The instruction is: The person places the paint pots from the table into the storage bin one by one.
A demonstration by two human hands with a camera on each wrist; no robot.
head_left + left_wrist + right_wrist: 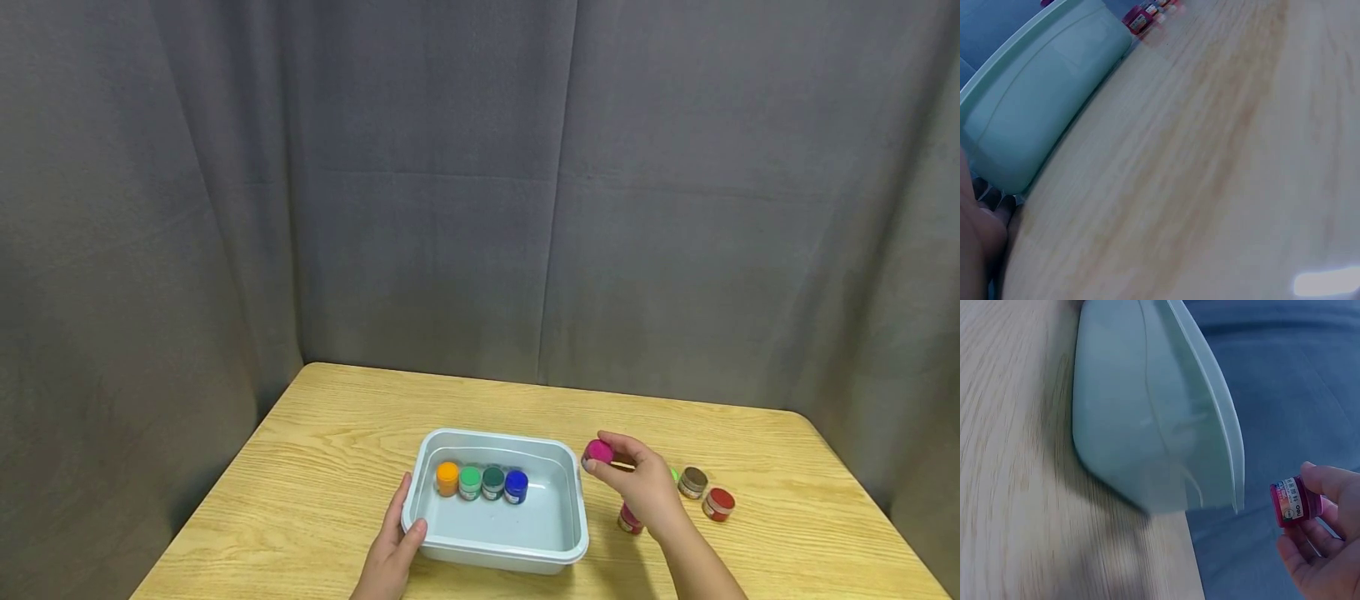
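Observation:
A pale blue-green plastic tub (517, 533) stands on the table. My left hand (392, 542) holds its left side, thumb over the rim and fingers along the outside wall. Inside, along the far wall, is a row of small paint jars: an orange jar (447, 479), a light green jar (469, 482), a dark green jar (492, 482) and a blue jar (516, 487). Just outside the tub's right rim, my right hand (641, 483) pinches a magenta paint jar (1295, 501) between thumb and fingers, raised above the table.
Right of the tub, beneath and beyond my right hand, more jars stand on the wooden table (345, 417): a dark pink jar (630, 521), a brown jar (693, 482), a red jar (719, 504) and a partly hidden bright green one. Grey curtains (427, 208) hang behind the table.

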